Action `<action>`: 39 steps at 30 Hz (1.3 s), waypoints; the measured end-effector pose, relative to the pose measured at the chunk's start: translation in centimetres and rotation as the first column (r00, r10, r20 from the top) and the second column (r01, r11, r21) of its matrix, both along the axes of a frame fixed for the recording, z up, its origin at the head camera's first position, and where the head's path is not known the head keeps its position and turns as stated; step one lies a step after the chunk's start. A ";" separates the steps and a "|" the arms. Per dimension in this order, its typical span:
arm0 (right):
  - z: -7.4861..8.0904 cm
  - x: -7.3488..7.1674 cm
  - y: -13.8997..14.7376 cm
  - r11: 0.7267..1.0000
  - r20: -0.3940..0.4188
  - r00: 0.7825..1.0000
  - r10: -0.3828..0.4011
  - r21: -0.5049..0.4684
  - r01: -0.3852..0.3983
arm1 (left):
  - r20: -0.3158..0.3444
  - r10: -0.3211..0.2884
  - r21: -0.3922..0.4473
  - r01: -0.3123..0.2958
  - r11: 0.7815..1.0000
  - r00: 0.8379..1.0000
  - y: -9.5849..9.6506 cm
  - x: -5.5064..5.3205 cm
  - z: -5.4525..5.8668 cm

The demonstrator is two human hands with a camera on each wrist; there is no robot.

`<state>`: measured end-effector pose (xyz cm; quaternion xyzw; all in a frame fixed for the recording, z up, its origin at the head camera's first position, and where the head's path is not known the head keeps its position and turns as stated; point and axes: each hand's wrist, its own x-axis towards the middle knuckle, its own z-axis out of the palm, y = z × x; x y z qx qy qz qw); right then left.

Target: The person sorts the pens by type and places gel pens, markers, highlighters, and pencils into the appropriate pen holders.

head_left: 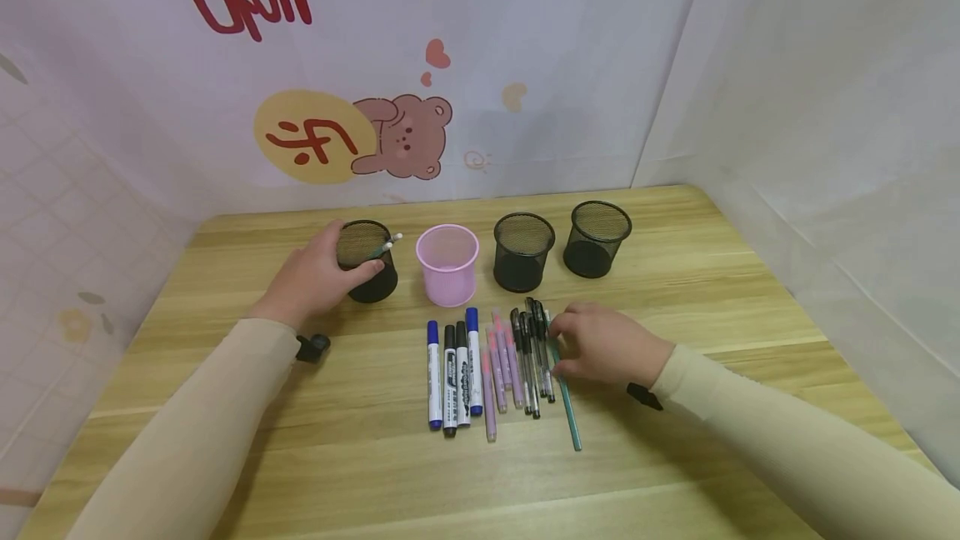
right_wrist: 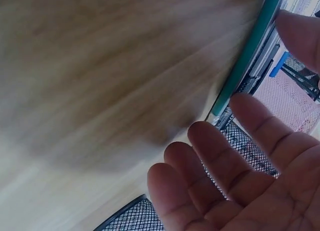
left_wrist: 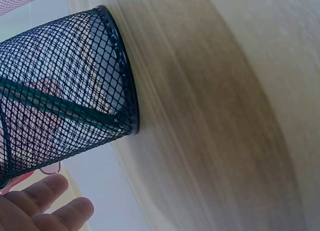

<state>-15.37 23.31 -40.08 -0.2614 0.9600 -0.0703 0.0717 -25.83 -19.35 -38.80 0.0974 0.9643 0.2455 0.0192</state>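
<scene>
My left hand (head_left: 317, 275) holds the leftmost black mesh pen cup (head_left: 372, 286) near its rim, thumb on the near side. Two green pencils with white ends (head_left: 382, 249) lean inside that cup; the left wrist view shows a green pencil (left_wrist: 60, 107) through the mesh. At the right end of the row of pens, my right hand (head_left: 606, 343) is down at a green pencil (head_left: 572, 423) lying on the table. Its thumb and index fingertips are right at the pencil, spread along it, while the other fingers (right_wrist: 170, 191) extend loosely.
A pink mesh cup (head_left: 449, 286) and two more black mesh cups (head_left: 519, 272) (head_left: 588, 258) stand along the back. Before them lie blue and black markers (head_left: 434, 377), pink-purple highlighters (head_left: 489, 398) and black-capped pens (head_left: 525, 365). A printed white curtain (head_left: 570, 65) hangs behind the wooden table (head_left: 360, 473).
</scene>
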 end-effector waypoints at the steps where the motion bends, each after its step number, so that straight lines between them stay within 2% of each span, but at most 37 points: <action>1: 0.0 0.0 0.0 1.000 0.001 1.000 -0.006 -0.002 0.006 | -0.001 -0.001 0.002 0.001 1.000 1.000 0.0 0.0 0.0; 8: -0.2 -0.4 -0.2 0.998 0.006 0.998 -0.058 -0.004 0.058 | -0.004 -0.005 0.004 0.005 1.000 1.000 -0.1 -0.1 0.0; 19: -0.5 -1.2 -0.6 0.987 0.089 0.984 -0.154 -0.021 0.157 | 0.000 -0.002 0.004 0.002 1.000 1.000 0.0 -0.1 -0.1; 29: -0.7 -1.4 -0.8 0.980 0.135 0.972 -0.192 -0.033 0.198 | 0.011 0.007 -0.003 -0.007 1.000 1.000 0.1 -0.1 0.0; 39: -0.6 -1.6 -0.8 0.964 0.212 0.949 -0.235 -0.072 0.255 | 0.007 0.008 0.003 -0.008 1.000 1.000 0.0 -0.1 -0.2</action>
